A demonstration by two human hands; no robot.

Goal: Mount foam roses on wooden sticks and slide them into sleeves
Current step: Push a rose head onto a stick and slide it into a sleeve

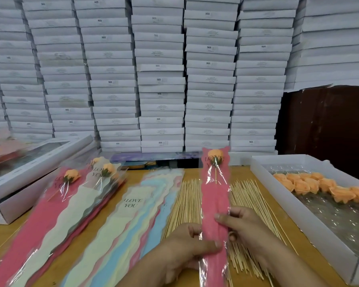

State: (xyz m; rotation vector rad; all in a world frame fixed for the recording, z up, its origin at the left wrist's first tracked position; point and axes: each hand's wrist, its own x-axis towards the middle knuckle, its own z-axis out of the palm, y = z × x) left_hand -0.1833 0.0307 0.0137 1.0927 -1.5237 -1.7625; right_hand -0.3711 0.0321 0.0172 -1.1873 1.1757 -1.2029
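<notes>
Glossy finished roses (71, 176) stacked by the tabletop's left edge, out of the way. Blank sleeves (131, 206) fanned beside loose wooden sticks (188, 204). Left hand (187, 243) and right hand (243, 226) pinching 1 pink sleeve (215, 204), upright, likely seating its rose (215, 155). Soft orange roses (319, 186) boxed at right edge.

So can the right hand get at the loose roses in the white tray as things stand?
Probably yes, once it lets go. The right hand now pinches the pink sleeve, so it is busy. The white tray lies open-topped on that same side, and nothing stands between it and the orange roses.
</notes>
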